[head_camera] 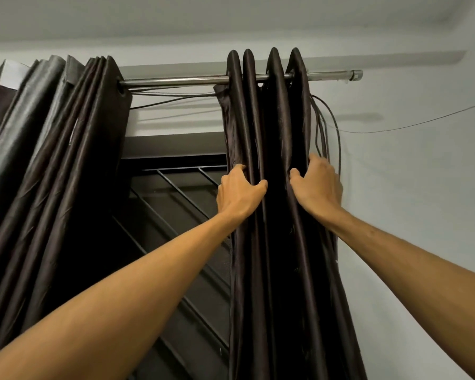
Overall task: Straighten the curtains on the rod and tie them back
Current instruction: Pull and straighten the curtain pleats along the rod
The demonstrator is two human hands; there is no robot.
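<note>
A metal curtain rod [173, 81] runs across the top, ending at the right near the wall. The right dark brown curtain [272, 270] hangs bunched in several pleats near the rod's right end. My left hand [237, 192] grips its left pleats about a third of the way down. At the same height my right hand [317, 183] grips its right pleats. The left dark curtain [66, 160] hangs bunched at the left, showing some grey lining. Bare rod lies between the two curtains.
A dark window with a metal grille [176, 204] shows between the curtains. Several thin cables [329, 124] hang behind the right curtain, and one wire [422, 123] stretches off to the right across the white wall. The ceiling is close above the rod.
</note>
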